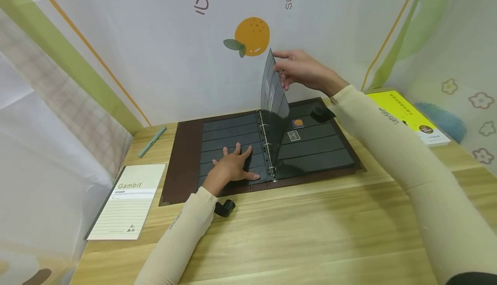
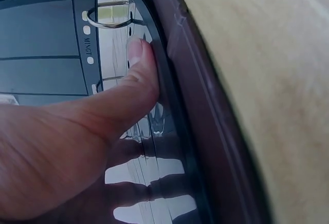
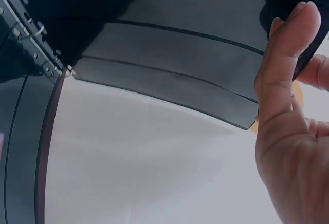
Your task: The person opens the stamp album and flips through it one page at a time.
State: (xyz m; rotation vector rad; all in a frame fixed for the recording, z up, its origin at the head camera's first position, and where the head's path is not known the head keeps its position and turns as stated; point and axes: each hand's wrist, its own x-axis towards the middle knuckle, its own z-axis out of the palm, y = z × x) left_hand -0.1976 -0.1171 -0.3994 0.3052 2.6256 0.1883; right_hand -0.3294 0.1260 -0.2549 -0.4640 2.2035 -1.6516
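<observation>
A dark brown ring binder with black pocketed pages lies spread on the table. My left hand rests on the left page, fingers spread. In the left wrist view its thumb presses near the page's punched edge, beside the metal rings. Above the binder, my right hand pinches the outer edge of a raised page between thumb and fingers. That page stands bowed, still held by the rings. Two small stamps, one with an orange design and one grey, sit in the right page's pockets.
A Gambit notebook lies left of the binder, with a light green pen behind it. At the far right is a yellow book. Printed white cloth hangs close behind the table.
</observation>
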